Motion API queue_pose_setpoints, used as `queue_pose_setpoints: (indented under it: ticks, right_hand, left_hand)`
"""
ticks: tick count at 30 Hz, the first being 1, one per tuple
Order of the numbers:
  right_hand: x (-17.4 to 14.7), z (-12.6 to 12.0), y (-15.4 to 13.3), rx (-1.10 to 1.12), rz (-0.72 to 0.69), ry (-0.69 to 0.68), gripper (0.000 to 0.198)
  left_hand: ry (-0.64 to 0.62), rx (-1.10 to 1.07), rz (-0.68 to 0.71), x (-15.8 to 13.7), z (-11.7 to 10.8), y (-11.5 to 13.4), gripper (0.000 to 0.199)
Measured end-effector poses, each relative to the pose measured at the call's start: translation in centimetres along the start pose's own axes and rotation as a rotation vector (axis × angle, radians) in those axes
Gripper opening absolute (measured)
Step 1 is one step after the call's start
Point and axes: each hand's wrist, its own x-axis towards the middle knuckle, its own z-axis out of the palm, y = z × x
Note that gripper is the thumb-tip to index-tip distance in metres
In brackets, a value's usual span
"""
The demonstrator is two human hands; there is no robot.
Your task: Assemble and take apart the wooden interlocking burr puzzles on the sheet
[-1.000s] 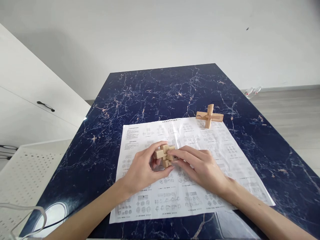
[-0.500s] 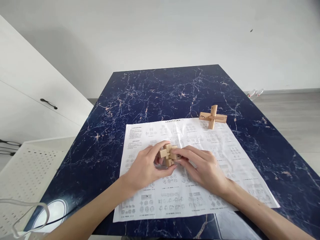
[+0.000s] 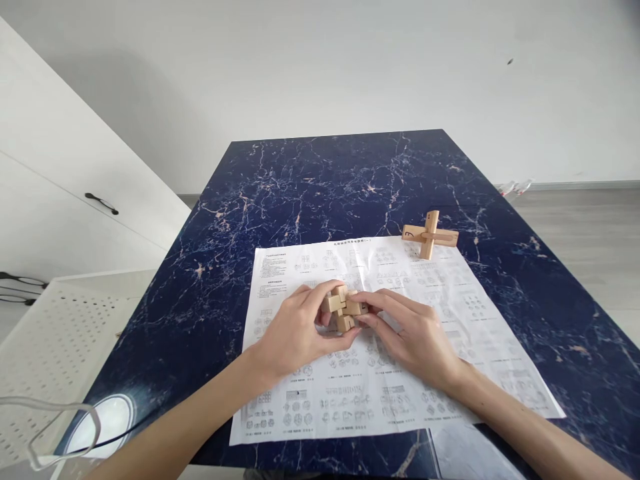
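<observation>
Interlocked wooden block: sat over the printed sheet. Left hand: your grip was wrapped around it. Right hand: your grip pinched one protruding bar. Hazard: uneven pressure could have sprung it apart.

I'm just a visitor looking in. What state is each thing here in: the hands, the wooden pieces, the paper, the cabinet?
Left hand: curled around the block puzzle.
Right hand: fingertips pinching the puzzle's right side.
Block puzzle: pieces interlocked, gripped by both hands; whether complete, I can't tell.
Wooden cross: pieces crossed, at the sheet's far edge, untouched.
Printed sheet: unfolded, creased.
Cabinet: looks shut.
</observation>
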Motion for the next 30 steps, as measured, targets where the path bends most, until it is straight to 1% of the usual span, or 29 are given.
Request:
queue_pose_setpoints:
  ticks: [3, 6, 9, 12, 17, 19, 21, 24, 27, 30]
  right_hand:
    - [0.1, 0.1, -0.2, 0.017, -0.030, -0.011, 0.027]
    - [0.2, 0.0, -0.4, 0.031, -0.034, -0.025, 0.028]
    - [0.3, -0.2, -0.2, 0.062, -0.035, -0.043, 0.029]
    - [0.4, -0.3, -0.1, 0.072, -0.019, -0.052, 0.027]
    - [0.3, -0.4, -0.2, 0.082, -0.011, -0.058, 0.025]
    - [0.4, -0.5, -0.3, 0.105, -0.002, -0.044, 0.026]
    - [0.5, -0.7, -0.4, 0.123, 0.027, 0.011, 0.026]
    - [0.8, -1.0, -0.3, 0.119, 0.083, 0.095, 0.022]
    - [0.9, -1.1, -0.2, 0.090, 0.090, 0.044, 0.016]
    - [0.8, -1.1, -0.2, 0.030, 0.041, -0.037, 0.014]
  left_hand:
    - [-0.018, 0.030, 0.059, 0.1, 0.1, -0.2, 0.059]
    - [0.021, 0.079, 0.122, 0.1, 0.2, -0.6, 0.061]
    - [0.026, 0.079, 0.123, 0.2, 0.1, -0.8, 0.066]
    - [0.021, 0.026, 0.104, 0.3, -0.2, -0.8, 0.065]
    - [-0.008, -0.072, 0.077, 0.3, -0.5, -0.6, 0.066]
    - [0.002, -0.104, 0.053, 0.3, -0.6, -0.5, 0.067]
    - [0.025, -0.147, 0.013, 0.4, -0.8, -0.2, 0.067]
    - [0.006, -0.299, -0.069, 0.6, -1.2, 0.2, 0.066]
    - [-0.035, -0.468, -0.098, 0.7, -1.5, 0.5, 0.065]
    - [-0.081, -0.550, -0.066, 0.6, -1.5, 0.5, 0.067]
